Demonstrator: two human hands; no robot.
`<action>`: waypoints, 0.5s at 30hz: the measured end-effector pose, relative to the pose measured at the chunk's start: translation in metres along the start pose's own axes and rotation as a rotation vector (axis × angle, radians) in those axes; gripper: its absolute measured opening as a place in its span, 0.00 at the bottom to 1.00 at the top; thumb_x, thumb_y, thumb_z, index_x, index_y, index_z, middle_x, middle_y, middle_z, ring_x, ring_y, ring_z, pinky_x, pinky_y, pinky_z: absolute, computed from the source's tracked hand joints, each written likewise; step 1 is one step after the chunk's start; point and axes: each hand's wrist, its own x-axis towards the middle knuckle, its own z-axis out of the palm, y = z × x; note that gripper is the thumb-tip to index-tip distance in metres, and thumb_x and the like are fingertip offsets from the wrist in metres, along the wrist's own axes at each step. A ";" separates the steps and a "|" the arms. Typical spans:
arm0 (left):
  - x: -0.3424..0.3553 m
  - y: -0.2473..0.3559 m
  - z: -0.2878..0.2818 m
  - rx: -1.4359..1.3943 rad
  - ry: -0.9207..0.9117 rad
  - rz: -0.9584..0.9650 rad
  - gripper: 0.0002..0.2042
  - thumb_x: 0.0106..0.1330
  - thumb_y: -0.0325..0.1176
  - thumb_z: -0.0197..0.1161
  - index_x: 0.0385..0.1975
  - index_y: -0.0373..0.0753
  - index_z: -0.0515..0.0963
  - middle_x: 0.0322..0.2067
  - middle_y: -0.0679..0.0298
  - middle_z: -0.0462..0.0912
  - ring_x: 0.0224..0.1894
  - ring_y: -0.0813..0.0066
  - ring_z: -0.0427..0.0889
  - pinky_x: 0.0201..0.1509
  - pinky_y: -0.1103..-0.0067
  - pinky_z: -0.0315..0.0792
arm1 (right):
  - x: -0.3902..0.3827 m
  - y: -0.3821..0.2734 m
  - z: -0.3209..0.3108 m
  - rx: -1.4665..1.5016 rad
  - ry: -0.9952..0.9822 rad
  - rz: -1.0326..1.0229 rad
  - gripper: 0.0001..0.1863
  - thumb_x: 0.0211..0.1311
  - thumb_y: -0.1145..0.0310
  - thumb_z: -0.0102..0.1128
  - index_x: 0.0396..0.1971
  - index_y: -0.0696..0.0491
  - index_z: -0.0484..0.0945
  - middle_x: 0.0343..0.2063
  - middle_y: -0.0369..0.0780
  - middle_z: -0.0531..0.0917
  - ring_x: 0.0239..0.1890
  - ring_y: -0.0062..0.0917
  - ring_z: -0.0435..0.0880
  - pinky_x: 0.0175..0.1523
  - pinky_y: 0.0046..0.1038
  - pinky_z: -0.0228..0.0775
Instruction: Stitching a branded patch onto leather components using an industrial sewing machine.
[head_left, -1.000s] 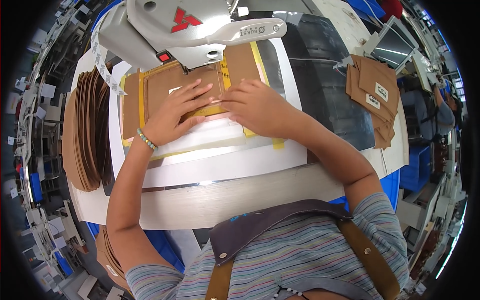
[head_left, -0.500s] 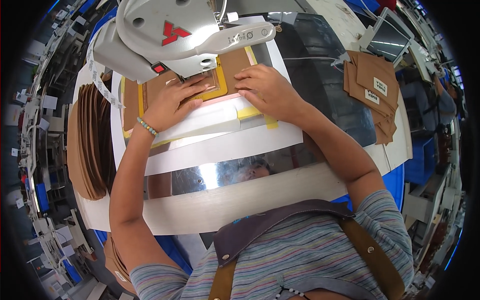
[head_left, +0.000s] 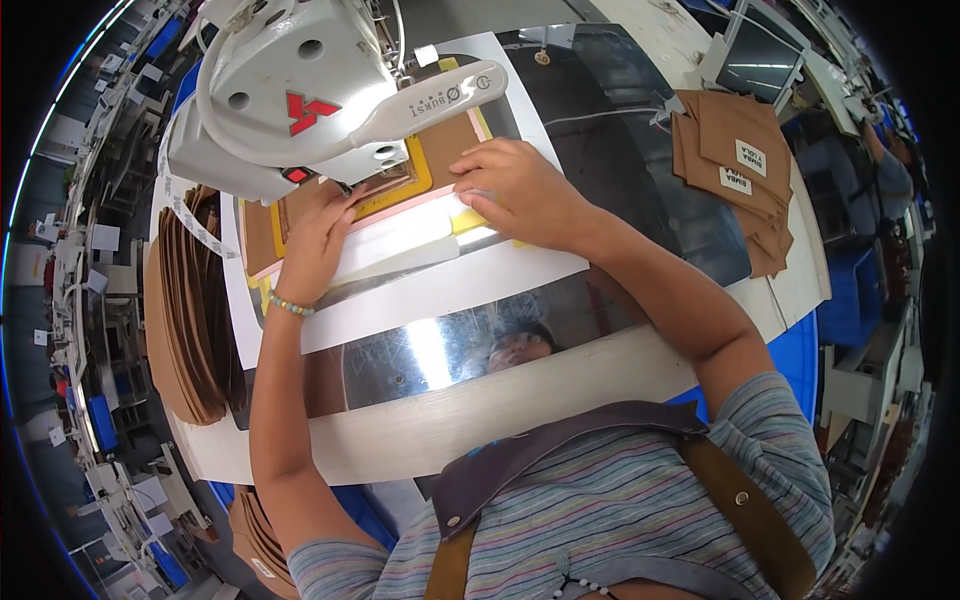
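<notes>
My left hand (head_left: 318, 242) lies flat, fingers stretched, at the left part of a sewing template beneath the sewing machine head (head_left: 300, 100). Its fingertips sit close by the needle area, which the machine partly hides. Within the template is a brown panel (head_left: 446, 145) with a yellow frame (head_left: 422, 170) on it and pink and yellow strips along its edges. At the template's right edge rests my right hand (head_left: 525, 195), fingers bent slightly and apart from the thumb. A white sheet (head_left: 400, 318) spreads under the template.
Brown panels stand stacked on edge (head_left: 185, 320) at the left. More brown pieces with white labels (head_left: 715, 150) lie in a pile at the right, near a screen (head_left: 757, 58). A shiny metal plate (head_left: 460, 345) covers the table's near part; a dark plate (head_left: 640, 150) lies right of the machine.
My left hand has drawn back slightly toward me and left from the yellow frame. The right hand stays at the template's right edge. The whole view has shifted a little.
</notes>
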 end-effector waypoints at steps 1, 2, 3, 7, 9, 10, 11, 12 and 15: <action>-0.010 -0.010 -0.006 0.020 0.087 0.027 0.18 0.80 0.30 0.56 0.64 0.37 0.82 0.66 0.47 0.79 0.69 0.46 0.76 0.75 0.63 0.68 | 0.001 -0.002 0.000 0.005 0.003 -0.001 0.11 0.72 0.68 0.64 0.46 0.56 0.90 0.57 0.41 0.87 0.65 0.37 0.79 0.73 0.42 0.65; -0.019 -0.021 -0.013 0.039 0.174 0.055 0.17 0.80 0.29 0.55 0.64 0.35 0.82 0.67 0.48 0.79 0.71 0.47 0.74 0.77 0.64 0.66 | 0.001 -0.003 0.000 0.001 0.000 -0.017 0.11 0.72 0.68 0.64 0.46 0.55 0.90 0.56 0.41 0.87 0.66 0.37 0.79 0.74 0.44 0.64; -0.026 -0.026 -0.019 0.038 0.169 0.058 0.17 0.80 0.29 0.55 0.64 0.35 0.82 0.67 0.48 0.79 0.71 0.47 0.74 0.77 0.64 0.66 | -0.001 -0.002 0.000 -0.008 -0.005 -0.027 0.11 0.72 0.67 0.64 0.46 0.55 0.90 0.56 0.40 0.87 0.67 0.37 0.78 0.75 0.45 0.62; -0.054 -0.067 -0.035 0.168 0.235 -0.199 0.19 0.81 0.28 0.55 0.67 0.33 0.78 0.70 0.49 0.77 0.74 0.51 0.72 0.79 0.65 0.65 | -0.005 -0.007 -0.002 -0.008 -0.020 -0.009 0.11 0.73 0.67 0.64 0.48 0.54 0.89 0.57 0.40 0.87 0.68 0.36 0.77 0.78 0.47 0.59; -0.065 -0.091 -0.038 0.278 0.262 -0.225 0.19 0.81 0.28 0.55 0.68 0.33 0.77 0.71 0.49 0.76 0.73 0.51 0.73 0.79 0.65 0.65 | -0.004 -0.012 -0.007 -0.024 -0.045 -0.001 0.11 0.73 0.66 0.65 0.49 0.53 0.89 0.58 0.40 0.86 0.69 0.35 0.77 0.80 0.48 0.56; -0.067 -0.098 -0.038 0.330 0.282 -0.238 0.20 0.81 0.29 0.55 0.69 0.33 0.76 0.71 0.48 0.76 0.74 0.49 0.72 0.79 0.64 0.65 | -0.004 -0.014 -0.013 -0.026 -0.043 -0.001 0.11 0.73 0.66 0.65 0.49 0.53 0.89 0.58 0.40 0.86 0.69 0.35 0.77 0.80 0.48 0.56; -0.068 -0.105 -0.039 0.381 0.303 -0.250 0.21 0.82 0.31 0.55 0.70 0.33 0.75 0.72 0.47 0.75 0.74 0.48 0.72 0.79 0.63 0.65 | -0.005 -0.015 -0.021 -0.053 -0.057 -0.009 0.12 0.74 0.65 0.65 0.50 0.53 0.88 0.58 0.40 0.86 0.69 0.34 0.77 0.80 0.49 0.56; -0.073 -0.116 -0.041 0.383 0.308 -0.253 0.21 0.82 0.31 0.55 0.70 0.33 0.75 0.72 0.47 0.75 0.74 0.48 0.72 0.79 0.63 0.65 | -0.005 -0.017 -0.029 -0.079 -0.072 -0.024 0.12 0.74 0.65 0.65 0.50 0.53 0.88 0.59 0.40 0.85 0.69 0.34 0.77 0.80 0.50 0.55; -0.080 -0.134 -0.044 0.554 0.299 -0.283 0.22 0.82 0.34 0.56 0.71 0.33 0.75 0.72 0.44 0.74 0.74 0.45 0.72 0.79 0.62 0.64 | -0.012 -0.021 -0.058 -0.151 0.027 -0.090 0.12 0.73 0.63 0.65 0.51 0.49 0.89 0.55 0.37 0.87 0.67 0.32 0.78 0.78 0.53 0.58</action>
